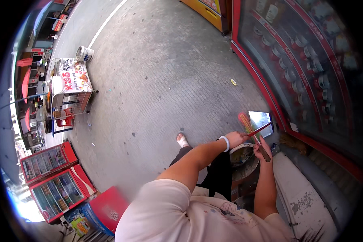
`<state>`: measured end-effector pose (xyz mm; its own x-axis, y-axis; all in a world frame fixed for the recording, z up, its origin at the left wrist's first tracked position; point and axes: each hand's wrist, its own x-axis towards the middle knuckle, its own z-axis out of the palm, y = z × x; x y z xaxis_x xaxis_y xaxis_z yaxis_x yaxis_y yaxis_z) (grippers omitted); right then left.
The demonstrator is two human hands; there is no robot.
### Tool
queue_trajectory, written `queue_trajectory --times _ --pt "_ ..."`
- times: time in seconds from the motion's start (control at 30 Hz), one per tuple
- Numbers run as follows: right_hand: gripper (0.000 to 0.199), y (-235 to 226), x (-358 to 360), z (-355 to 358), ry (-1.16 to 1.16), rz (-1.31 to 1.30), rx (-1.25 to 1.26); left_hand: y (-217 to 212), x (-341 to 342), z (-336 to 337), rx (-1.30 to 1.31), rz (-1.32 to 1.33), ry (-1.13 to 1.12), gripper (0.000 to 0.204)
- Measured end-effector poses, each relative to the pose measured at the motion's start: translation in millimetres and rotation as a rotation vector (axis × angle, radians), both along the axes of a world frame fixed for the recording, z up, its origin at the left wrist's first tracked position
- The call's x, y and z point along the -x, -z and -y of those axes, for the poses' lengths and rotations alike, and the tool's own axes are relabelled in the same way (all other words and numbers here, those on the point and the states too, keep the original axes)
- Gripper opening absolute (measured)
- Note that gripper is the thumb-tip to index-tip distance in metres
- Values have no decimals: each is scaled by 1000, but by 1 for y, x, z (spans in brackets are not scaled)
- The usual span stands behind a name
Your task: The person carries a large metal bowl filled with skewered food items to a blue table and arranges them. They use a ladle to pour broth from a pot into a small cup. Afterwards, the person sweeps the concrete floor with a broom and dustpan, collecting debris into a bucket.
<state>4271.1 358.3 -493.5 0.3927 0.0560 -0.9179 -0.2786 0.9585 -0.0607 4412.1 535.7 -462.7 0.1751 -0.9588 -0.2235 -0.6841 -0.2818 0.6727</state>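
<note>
My left hand [235, 139], with a white bracelet at its wrist, is closed around one end of a thin red strip-like tool [260, 130]. The strip slants up to the right, crossing a long narrow piece [246, 121]. Pink and orange at its far end, this piece turns brown at its near end; its kind is unclear. My right hand [262, 148] grips it lower down, fingers wrapped around it. Under both hands stands a round bucket [246, 169], its contents hard to make out.
A red-framed glass-door fridge [266, 84] rises at the right. Beside the bucket are a shiny pale panel [261, 118] and a worn white board [300, 197]. A cart [70, 97] and a white pail [84, 53] stand far left; red display coolers [58, 189] sit near left.
</note>
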Motion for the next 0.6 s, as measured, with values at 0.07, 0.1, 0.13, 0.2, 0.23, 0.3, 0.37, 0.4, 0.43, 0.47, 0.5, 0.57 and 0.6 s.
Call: queue_trajectory --times 0.07,0.1,0.13,0.2,0.23,0.3,0.37,0.4,0.43,0.47,0.5,0.57,0.6 --pt "20 -34 -35 -41 -166 18 55 -10 -8 -61 70 -32 -199 31" --pt "14 -41 -47 -64 -230 2 66 -17 -13 -93 98 -24 -269 30" --pt "8 -39 -60 -91 -287 -18 78 -18 -19 -132 112 -15 -385 30" --pt "8 -47 -90 -134 -434 -41 116 -3 -28 -203 160 78 -663 29" --pt "9 -54 -99 -155 -516 -63 142 -9 -22 -233 186 96 -780 28" --pt "11 -72 -124 -208 -693 -91 246 -18 -31 -313 185 117 -1019 23" --pt "21 -94 -157 -269 -883 -52 397 -41 -40 -400 137 150 -1194 24" --pt "21 -101 -169 -301 -956 -54 517 -50 -40 -440 102 164 -1312 24" --pt "21 -106 -187 -335 -1133 -43 643 -59 -40 -485 89 190 -1436 22" --pt "18 -118 -202 -386 -1030 -106 718 -70 -38 -527 -10 174 -1636 22" --pt "15 -128 -214 -426 -891 -176 789 -75 -42 -566 -25 207 -1768 22" --pt "10 -105 -233 -458 -825 -238 387 -78 -44 -643 65 232 -1997 18" --pt "7 -91 -243 -471 -778 -258 192 -81 -43 -678 42 272 -2097 17"
